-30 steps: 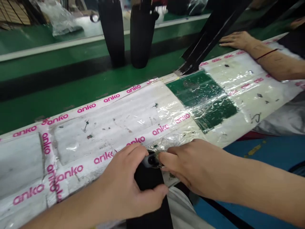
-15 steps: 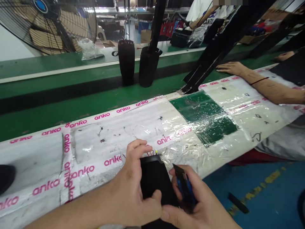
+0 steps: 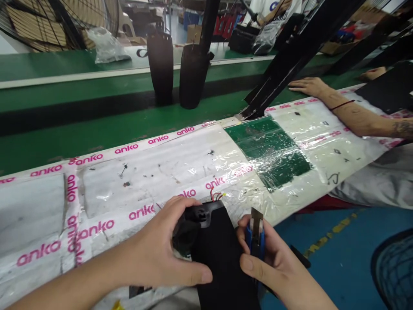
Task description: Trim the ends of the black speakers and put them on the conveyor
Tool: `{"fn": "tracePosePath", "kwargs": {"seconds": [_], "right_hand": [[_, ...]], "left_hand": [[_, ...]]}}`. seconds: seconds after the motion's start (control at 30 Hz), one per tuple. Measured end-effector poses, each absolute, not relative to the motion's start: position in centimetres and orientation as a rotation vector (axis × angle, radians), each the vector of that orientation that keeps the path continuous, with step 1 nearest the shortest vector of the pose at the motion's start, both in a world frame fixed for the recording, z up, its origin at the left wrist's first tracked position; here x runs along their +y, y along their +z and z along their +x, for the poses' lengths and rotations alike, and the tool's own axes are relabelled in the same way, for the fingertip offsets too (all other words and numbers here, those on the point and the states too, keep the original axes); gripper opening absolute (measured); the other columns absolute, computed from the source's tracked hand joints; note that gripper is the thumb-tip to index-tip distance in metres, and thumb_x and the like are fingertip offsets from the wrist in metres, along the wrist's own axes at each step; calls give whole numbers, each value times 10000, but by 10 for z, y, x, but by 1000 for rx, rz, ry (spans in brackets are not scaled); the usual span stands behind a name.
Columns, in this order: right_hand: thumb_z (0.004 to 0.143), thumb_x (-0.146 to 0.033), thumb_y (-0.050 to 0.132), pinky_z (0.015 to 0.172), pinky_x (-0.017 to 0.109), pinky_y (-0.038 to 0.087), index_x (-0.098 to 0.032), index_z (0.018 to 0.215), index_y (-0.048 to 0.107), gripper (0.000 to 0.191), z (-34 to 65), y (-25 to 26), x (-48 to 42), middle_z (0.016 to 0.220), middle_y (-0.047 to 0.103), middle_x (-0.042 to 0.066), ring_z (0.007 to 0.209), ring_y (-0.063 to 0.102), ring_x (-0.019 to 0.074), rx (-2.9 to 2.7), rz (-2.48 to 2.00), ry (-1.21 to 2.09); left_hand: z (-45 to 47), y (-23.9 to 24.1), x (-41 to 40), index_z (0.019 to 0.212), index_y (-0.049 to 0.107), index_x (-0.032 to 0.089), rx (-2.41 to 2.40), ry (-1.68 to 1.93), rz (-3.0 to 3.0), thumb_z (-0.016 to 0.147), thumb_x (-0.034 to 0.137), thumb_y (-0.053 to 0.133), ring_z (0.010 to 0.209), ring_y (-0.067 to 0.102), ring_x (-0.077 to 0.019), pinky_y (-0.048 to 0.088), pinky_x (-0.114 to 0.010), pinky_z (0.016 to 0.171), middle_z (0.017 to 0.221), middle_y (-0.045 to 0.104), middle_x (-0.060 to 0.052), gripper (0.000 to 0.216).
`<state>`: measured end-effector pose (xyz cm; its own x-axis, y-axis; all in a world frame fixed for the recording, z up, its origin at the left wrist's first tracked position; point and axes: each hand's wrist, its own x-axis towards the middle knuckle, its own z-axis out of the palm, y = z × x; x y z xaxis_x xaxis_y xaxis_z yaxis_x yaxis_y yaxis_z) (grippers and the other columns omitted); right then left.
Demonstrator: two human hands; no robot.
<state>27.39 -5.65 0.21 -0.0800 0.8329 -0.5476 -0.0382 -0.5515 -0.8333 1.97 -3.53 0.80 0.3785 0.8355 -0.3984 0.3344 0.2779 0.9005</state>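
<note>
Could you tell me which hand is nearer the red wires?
Left: the left hand grips the black panel just left of the red wires; the right hand, holding a blue cutter, sits lower right.

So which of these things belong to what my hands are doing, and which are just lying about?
In hand: black fabric piece, gripped by left hand; its red wires; blue cutter in right hand.
Lying about: two black cylinders on the green belt; plastic bag; co-worker's arm on the taped bench.

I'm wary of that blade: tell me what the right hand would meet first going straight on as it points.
Probably the film-wrapped bench edge just beyond the blade in the right hand; depth is unclear, so it might pass above.
</note>
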Motion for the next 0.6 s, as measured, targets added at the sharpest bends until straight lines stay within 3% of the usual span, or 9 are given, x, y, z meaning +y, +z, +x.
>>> {"fn": "tracePosePath", "kwargs": {"seconds": [0.17,0.27,0.37,0.6], "right_hand": [[722,-570,922,632,278,435,-290,1126,673,551,292,-1,-54,852,577,-14,723,500,170,-808,-1599,1648],[724,-508,940,628,261,456,-301,1101,677,504,301,-1,-53,856,597,-19,703,508,153,-760,-1621,1611],[696,-463,970,605,225,441,-294,1057,694,485,306,-4,-51,831,605,-29,662,473,125,-718,-1616,1602],[760,-477,922,630,252,496,-314,1086,700,427,322,-15,-49,809,636,-23,672,559,158,-626,-1559,1711]], "left_hand": [[31,-1,-36,1486,493,238,1378,545,1510,624,693,892,1394,479,-469,434,-693,1128,1521,502,-203,1053],[43,1,-42,1461,520,199,1425,530,1599,628,750,855,1214,595,-446,515,-681,1020,1331,633,-202,1054],[52,5,-46,1562,399,186,1355,440,1557,705,709,820,1010,686,-391,589,-605,879,1196,706,-183,1089],[70,14,-42,1660,177,163,1384,316,1422,707,750,773,1068,713,-486,560,-660,903,1153,757,-220,1268]]}}
